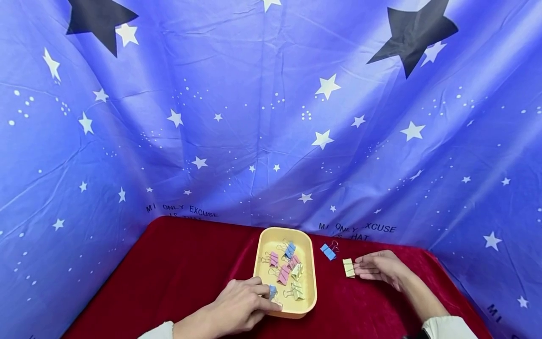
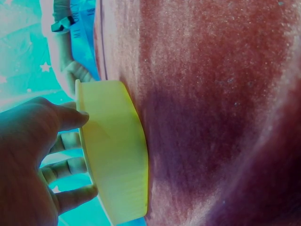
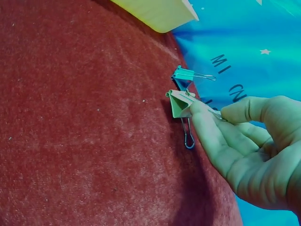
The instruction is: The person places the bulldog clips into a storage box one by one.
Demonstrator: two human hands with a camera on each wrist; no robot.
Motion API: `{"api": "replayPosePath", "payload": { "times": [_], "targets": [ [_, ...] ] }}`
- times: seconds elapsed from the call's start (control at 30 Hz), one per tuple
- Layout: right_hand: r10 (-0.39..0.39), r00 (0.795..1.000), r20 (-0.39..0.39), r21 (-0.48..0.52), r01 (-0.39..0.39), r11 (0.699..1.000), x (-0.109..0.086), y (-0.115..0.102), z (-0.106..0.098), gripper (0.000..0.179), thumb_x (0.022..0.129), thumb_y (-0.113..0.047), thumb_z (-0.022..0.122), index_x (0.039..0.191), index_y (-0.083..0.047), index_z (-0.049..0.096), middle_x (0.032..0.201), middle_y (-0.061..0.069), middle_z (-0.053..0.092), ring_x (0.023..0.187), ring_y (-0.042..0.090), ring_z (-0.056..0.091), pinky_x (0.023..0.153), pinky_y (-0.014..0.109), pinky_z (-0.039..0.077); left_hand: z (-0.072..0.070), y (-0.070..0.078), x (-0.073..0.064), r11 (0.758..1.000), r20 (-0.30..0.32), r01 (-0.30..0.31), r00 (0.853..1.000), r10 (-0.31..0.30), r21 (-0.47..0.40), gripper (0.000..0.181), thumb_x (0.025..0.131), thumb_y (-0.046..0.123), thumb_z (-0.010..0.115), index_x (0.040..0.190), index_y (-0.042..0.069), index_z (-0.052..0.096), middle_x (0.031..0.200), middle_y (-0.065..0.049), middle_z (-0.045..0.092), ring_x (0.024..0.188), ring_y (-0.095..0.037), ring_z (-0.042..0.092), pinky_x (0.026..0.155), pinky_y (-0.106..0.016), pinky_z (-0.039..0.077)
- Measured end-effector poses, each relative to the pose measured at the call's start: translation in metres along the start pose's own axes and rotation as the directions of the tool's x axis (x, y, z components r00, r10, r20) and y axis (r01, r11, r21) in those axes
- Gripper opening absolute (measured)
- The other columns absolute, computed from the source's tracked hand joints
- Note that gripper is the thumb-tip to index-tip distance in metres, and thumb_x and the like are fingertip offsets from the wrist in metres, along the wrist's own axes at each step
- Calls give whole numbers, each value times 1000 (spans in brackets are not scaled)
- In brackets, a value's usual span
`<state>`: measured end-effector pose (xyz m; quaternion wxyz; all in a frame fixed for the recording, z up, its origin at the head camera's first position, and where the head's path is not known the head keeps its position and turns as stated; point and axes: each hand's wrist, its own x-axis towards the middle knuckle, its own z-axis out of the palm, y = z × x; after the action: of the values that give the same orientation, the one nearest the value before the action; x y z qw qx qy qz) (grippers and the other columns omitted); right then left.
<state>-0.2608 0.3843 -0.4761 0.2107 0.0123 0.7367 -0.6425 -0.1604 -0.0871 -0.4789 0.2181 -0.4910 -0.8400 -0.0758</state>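
My left hand (image 1: 243,303) lies over the near left corner of a yellow plastic tray (image 1: 314,282). In the left wrist view its thumb presses the outside of the tray's rim, with the other fingers curled at the rim and their tips partly hidden. To the right of the tray, my right hand (image 1: 383,269) pinches a pale yellow binder clip (image 1: 348,268) by one wire handle. The clip's other handle hangs down in the right wrist view. Just beyond it lies a blue binder clip (image 1: 328,251) on the red cloth.
Inside the tray lie pink clips (image 1: 282,274), pale yellow clips (image 1: 298,291) and a blue clip (image 1: 290,249); another blue clip (image 1: 273,291) is partly covered by the left hand. Red velvet cloth (image 1: 182,263) covers the table. A blue star-patterned curtain (image 1: 254,141) encloses the back and sides.
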Motion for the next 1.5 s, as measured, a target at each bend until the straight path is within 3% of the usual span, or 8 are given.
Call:
{"api": "replayPosePath", "payload": {
  "times": [0.3, 0.53, 0.83, 1.2, 1.5],
  "targets": [
    [-27, 994, -103, 123, 39, 992, -9, 0, -5, 30, 115, -6, 55, 131, 9, 75, 113, 14, 87, 99, 19, 87, 95, 38, 68, -1, 1, 0, 1000, -1, -3, 1000, 3, 2, 42, 86, 21, 90, 118, 48, 87, 95, 23, 66, 88, 2, 57, 59, -6, 19],
    [-65, 986, -152, 210, 96, 973, -15, -10, 10, 30, 116, -10, 55, 119, -10, 84, 110, 4, 88, 101, 15, 87, 95, 34, 68, -3, 0, 1, 1000, 4, 11, 1000, -11, -5, 41, 87, 21, 90, 118, 48, 87, 96, 23, 67, 90, 1, 58, 58, -6, 18],
    [-123, 983, -133, 324, 160, 932, -21, -33, 41, 37, 116, -6, 51, 106, -17, 85, 106, 4, 88, 100, 16, 87, 94, 33, 68, -4, 1, 2, 1000, 6, 21, 1000, -21, -6, 41, 87, 21, 90, 118, 47, 87, 96, 23, 68, 91, 1, 59, 56, -7, 17],
    [-147, 986, -76, 370, 165, 914, -25, -47, 74, 27, 112, 0, 57, 123, -3, 81, 113, 11, 87, 108, 19, 86, 99, 36, 67, -2, 1, 1, 1000, 21, 19, 1000, -19, -3, 40, 87, 22, 90, 118, 47, 87, 98, 23, 68, 92, 1, 59, 57, -6, 18],
    [-207, 978, 32, 374, 180, 910, -30, -54, 105, 26, 113, 0, 57, 121, -5, 82, 117, 11, 86, 109, 20, 86, 100, 37, 67, -2, 2, 1, 1000, 25, 21, 999, -21, 1, 41, 86, 21, 90, 118, 47, 87, 98, 23, 69, 92, 1, 60, 57, -7, 18]
  ]
}}
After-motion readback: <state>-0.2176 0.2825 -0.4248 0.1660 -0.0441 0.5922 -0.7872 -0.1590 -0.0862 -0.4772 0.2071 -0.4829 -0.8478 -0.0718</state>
